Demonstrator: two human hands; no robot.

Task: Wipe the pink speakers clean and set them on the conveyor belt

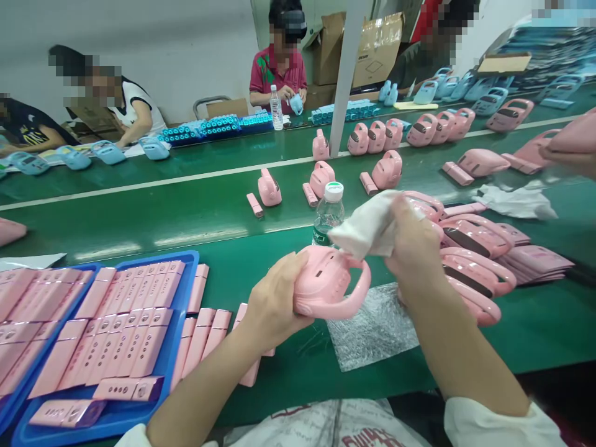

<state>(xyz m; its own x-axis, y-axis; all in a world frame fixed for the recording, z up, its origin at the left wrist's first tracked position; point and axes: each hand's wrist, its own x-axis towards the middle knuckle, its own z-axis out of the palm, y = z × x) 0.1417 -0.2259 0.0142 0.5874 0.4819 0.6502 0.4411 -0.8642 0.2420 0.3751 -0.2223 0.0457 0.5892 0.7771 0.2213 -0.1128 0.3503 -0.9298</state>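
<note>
My left hand (274, 304) is wrapped around a pink plastic housing with a loop handle (321, 285), holding it tilted above the green bench. In my right hand (412, 242) is a bunched white cloth (365, 226), whose lower end hangs at the top of the housing; whether they touch is hard to tell. Beneath the hands lies a crinkled translucent packing sheet (367, 329). More pink handled housings (475, 236) sit in a group just right of my right hand. Loose pink bar-shaped pieces (216, 332) lie left of my left hand, partly hidden by my forearm.
Blue trays (190, 273) full of pink bars stand at left. A water bottle (329, 214) is behind the housing. Pink units and bars sit along the green conveyor (186, 198). Co-workers sit across; one handles a light-blue part (296, 104). Another person's hand (570, 158) shows at right.
</note>
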